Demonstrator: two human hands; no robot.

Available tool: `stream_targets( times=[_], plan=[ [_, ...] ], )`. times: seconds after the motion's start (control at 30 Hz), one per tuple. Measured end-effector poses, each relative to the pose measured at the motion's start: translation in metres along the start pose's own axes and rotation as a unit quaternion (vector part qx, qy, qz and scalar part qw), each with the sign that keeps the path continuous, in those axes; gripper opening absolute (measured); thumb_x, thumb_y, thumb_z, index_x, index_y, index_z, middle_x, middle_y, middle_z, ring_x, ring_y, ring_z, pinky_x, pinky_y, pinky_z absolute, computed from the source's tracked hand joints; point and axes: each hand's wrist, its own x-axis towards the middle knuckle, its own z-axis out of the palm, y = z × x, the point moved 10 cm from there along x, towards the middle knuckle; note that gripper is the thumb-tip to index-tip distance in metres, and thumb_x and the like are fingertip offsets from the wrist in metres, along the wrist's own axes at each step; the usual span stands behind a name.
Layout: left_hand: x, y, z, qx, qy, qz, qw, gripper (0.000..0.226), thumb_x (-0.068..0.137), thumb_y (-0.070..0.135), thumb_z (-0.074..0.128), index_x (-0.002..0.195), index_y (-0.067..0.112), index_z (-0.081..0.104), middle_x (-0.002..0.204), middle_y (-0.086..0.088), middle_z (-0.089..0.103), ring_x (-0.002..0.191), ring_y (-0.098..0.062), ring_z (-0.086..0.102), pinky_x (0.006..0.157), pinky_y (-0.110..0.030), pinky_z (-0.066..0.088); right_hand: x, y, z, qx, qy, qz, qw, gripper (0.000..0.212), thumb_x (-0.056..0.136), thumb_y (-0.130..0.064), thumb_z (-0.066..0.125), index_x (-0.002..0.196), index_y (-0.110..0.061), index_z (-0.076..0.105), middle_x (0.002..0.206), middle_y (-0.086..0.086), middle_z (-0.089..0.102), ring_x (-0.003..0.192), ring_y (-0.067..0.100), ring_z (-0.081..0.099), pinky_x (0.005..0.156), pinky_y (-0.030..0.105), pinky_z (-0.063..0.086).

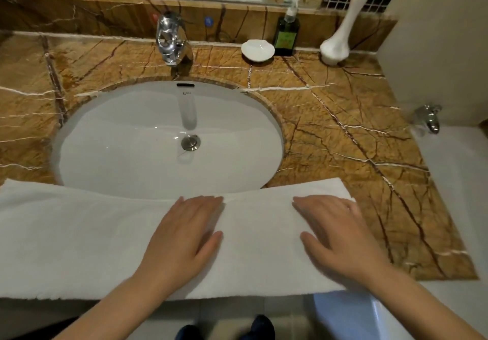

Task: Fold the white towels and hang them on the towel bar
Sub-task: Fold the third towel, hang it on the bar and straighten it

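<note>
A white towel (79,239) lies as a long strip across the front edge of the brown marble counter (343,133), covering the near rim of the sink. My left hand (184,236) lies flat on the towel near its middle, fingers straight. My right hand (335,234) presses flat on the towel's right part, close to its right end. Neither hand grips the cloth. No towel bar is in view.
The white oval sink (118,141) sits behind the towel, with a chrome tap (170,39) at the back. A white soap dish (257,50), a green pump bottle (287,33) and a white vase (336,43) stand at the back right. A white bathtub edge (454,181) with a chrome fitting (430,117) is at right.
</note>
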Motion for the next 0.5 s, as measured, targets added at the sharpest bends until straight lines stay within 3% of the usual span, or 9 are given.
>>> stream_targets(
  times=[0.13,0.33,0.43,0.5],
  plan=[
    [0.047,0.047,0.012,-0.039,-0.044,0.055,0.997,0.049,0.085,0.050,0.046,0.129,0.030,0.052,0.121,0.011,0.061,0.109,-0.013,0.056,0.086,-0.026,0.043,0.026,0.034,-0.014,-0.034,-0.084,-0.001,0.996,0.052,0.074,-0.051,0.051,0.125,-0.037,0.049,0.115,-0.018,0.053,0.113,0.008,0.047,0.092,0.033,0.035],
    [0.089,0.068,0.040,-0.010,-0.123,0.050,0.991,0.045,0.080,0.048,0.065,0.120,0.032,0.055,0.109,0.010,0.057,0.104,-0.011,0.050,0.080,-0.031,0.045,0.043,0.051,-0.009,-0.008,-0.201,-0.004,0.979,0.038,0.073,-0.046,0.071,0.102,-0.038,0.048,0.086,-0.015,0.053,0.080,0.007,0.052,0.070,0.030,0.045],
    [0.097,0.071,0.043,-0.022,-0.126,0.033,0.991,0.026,0.079,0.043,0.069,0.096,0.025,0.060,0.094,0.009,0.057,0.092,-0.013,0.053,0.072,-0.030,0.042,0.041,0.055,-0.007,-0.016,-0.220,-0.018,0.975,0.029,0.075,-0.046,0.071,0.092,-0.030,0.055,0.075,-0.014,0.051,0.071,0.003,0.048,0.063,0.028,0.041],
    [0.100,0.071,0.041,-0.021,-0.120,0.026,0.992,0.020,0.081,0.041,0.066,0.080,0.027,0.052,0.083,0.011,0.053,0.081,-0.013,0.050,0.063,-0.027,0.036,0.039,0.053,-0.011,-0.012,-0.230,-0.032,0.973,0.025,0.077,-0.043,0.071,0.085,-0.024,0.058,0.072,-0.009,0.054,0.070,0.010,0.051,0.062,0.032,0.041]
  ],
)
